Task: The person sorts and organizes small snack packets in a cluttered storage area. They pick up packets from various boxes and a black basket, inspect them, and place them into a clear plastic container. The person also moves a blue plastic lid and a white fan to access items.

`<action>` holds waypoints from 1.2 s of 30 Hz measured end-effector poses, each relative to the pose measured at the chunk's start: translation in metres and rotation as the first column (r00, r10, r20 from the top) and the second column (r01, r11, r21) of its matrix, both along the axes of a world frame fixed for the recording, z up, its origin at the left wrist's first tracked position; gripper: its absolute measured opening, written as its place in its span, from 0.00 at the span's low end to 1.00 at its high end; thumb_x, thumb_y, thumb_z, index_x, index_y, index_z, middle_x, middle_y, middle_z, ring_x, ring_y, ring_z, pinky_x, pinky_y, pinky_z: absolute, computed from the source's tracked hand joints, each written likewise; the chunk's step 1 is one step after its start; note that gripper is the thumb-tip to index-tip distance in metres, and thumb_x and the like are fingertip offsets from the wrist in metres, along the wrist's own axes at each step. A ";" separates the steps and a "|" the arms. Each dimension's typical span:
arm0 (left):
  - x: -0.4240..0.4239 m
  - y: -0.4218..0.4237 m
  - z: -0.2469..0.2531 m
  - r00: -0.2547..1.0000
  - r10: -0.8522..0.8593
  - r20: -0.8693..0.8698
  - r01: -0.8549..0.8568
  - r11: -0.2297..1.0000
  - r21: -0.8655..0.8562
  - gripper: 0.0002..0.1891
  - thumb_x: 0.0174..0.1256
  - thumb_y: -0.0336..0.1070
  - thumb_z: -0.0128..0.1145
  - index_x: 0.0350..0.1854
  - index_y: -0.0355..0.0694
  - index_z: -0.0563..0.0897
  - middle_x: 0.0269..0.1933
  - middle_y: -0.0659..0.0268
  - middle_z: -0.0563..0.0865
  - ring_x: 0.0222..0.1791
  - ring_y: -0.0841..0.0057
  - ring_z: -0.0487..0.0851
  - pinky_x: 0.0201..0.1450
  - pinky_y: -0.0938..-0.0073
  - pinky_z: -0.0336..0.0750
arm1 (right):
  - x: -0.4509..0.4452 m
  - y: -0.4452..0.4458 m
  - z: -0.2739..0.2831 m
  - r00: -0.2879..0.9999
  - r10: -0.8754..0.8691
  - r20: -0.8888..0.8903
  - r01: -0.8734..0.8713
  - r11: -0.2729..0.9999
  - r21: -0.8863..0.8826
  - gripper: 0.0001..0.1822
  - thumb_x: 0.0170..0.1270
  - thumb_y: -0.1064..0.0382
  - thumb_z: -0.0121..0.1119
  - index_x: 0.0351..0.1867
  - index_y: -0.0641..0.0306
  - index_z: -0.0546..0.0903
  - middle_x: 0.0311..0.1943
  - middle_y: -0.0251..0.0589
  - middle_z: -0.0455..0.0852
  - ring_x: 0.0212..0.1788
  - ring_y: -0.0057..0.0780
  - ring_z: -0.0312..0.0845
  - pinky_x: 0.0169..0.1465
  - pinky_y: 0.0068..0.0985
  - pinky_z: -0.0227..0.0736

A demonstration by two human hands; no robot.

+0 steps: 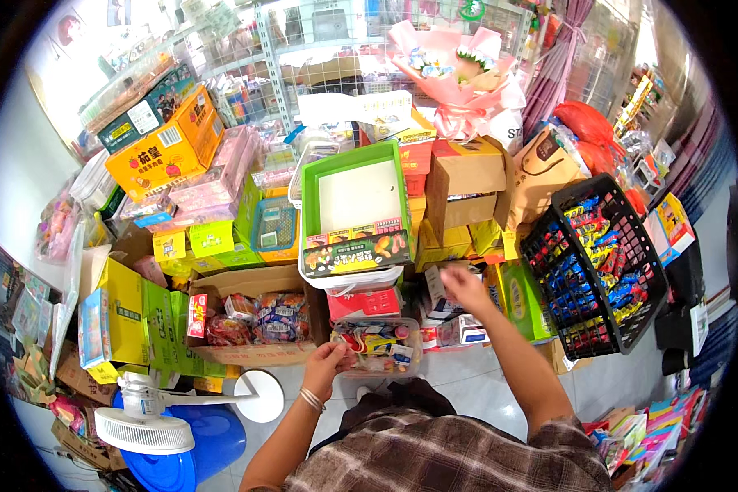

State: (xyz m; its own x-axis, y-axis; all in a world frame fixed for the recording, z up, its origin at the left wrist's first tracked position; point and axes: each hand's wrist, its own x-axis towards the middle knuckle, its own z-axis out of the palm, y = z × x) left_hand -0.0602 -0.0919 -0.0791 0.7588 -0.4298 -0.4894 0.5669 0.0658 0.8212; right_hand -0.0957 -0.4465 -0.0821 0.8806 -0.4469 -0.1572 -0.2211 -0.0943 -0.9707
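My left hand [332, 364], with bands on its wrist, is at the left edge of a clear plastic tub [411, 341]. Its fingertips are drawn together; whether anything small is between them is unclear. Wrapped snacks [375, 344] fill the tub. My right hand [465, 288] hovers farther forward over small white and dark boxes [438, 289], fingers loosely curled and slightly blurred. Between the hands and beyond them, a green display box [353, 178] with a pale inner bottom sits on a white container [350, 280]. Red boxes [364, 302] lie under that container.
Left of the tub, an open cardboard carton [252, 353] holds bagged snacks. A black basket [596, 264] of wrapped sweets leans at right. A white fan [144, 424] and blue bin [218, 433] stand at lower left. Stacked cartons [166, 147] and a pink bouquet [461, 92] are farther back.
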 end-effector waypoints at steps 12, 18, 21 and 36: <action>0.021 -0.034 -0.008 0.995 0.056 -0.079 -0.066 0.990 -0.126 0.11 0.69 0.40 0.54 0.45 0.39 0.80 0.38 0.66 0.86 0.38 0.76 0.85 0.41 0.75 0.78 | 0.171 0.001 0.064 0.988 0.117 -0.105 -0.106 0.989 0.107 0.22 0.56 0.53 0.62 0.46 0.69 0.80 0.36 0.42 0.84 0.34 0.29 0.78 0.33 0.31 0.71; 0.041 -0.037 0.026 0.985 0.157 -0.076 -0.172 0.939 -0.298 0.19 0.69 0.44 0.53 0.54 0.36 0.75 0.49 0.58 0.83 0.49 0.68 0.82 0.53 0.65 0.77 | 0.160 0.019 0.100 0.978 0.163 -0.128 -0.091 0.894 0.439 0.19 0.67 0.54 0.49 0.48 0.69 0.78 0.36 0.43 0.86 0.24 0.24 0.81 0.24 0.20 0.76; 0.045 -0.035 0.052 0.983 0.183 -0.007 -0.166 0.872 -0.461 0.24 0.70 0.52 0.49 0.59 0.39 0.71 0.57 0.54 0.78 0.59 0.60 0.75 0.64 0.53 0.68 | 0.152 0.039 0.103 0.947 0.316 0.056 -0.294 0.784 0.546 0.20 0.68 0.54 0.48 0.48 0.70 0.77 0.35 0.44 0.86 0.22 0.26 0.81 0.23 0.22 0.76; -0.005 0.115 0.032 0.763 0.633 -0.128 -0.601 0.622 -0.503 0.28 0.69 0.44 0.52 0.67 0.41 0.62 0.65 0.59 0.71 0.63 0.63 0.71 0.63 0.55 0.69 | 0.073 0.207 0.039 0.645 0.748 0.159 -0.753 0.657 -0.038 0.26 0.60 0.52 0.62 0.51 0.71 0.75 0.40 0.48 0.83 0.41 0.33 0.81 0.45 0.28 0.75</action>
